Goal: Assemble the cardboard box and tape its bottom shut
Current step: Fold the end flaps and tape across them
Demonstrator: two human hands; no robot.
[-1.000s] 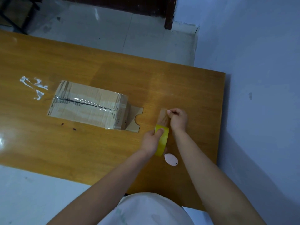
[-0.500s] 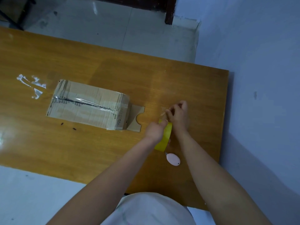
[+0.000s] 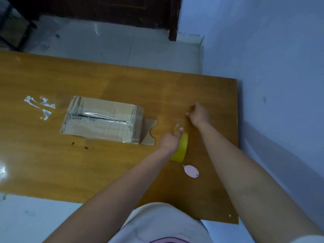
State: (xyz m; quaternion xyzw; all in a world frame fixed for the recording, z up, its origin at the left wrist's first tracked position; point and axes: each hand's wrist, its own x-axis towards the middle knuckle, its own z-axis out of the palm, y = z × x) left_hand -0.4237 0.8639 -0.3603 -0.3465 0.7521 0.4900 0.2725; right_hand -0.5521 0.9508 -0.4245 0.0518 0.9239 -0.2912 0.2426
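Observation:
A cardboard box (image 3: 103, 118) lies on the wooden table (image 3: 108, 172), clear tape running along its upward seam, one notched flap (image 3: 149, 132) open at its right end. To the right of the box my left hand (image 3: 171, 141) grips a yellow roll of clear tape (image 3: 180, 148), standing on its edge. My right hand (image 3: 199, 114) is farther back and right, its fingers pinching the free end of the tape. The clear strip between roll and fingers is barely visible.
A small pink cutter (image 3: 191, 171) lies on the table just behind the roll, toward me. Scraps of clear tape (image 3: 40, 106) stick to the table left of the box. A blue wall (image 3: 271, 85) runs close along the table's right edge.
My right hand has pulled away from the roll, toward the far right, drawing tape out. My left hand still grips the roll in the same spot. The box has not moved.

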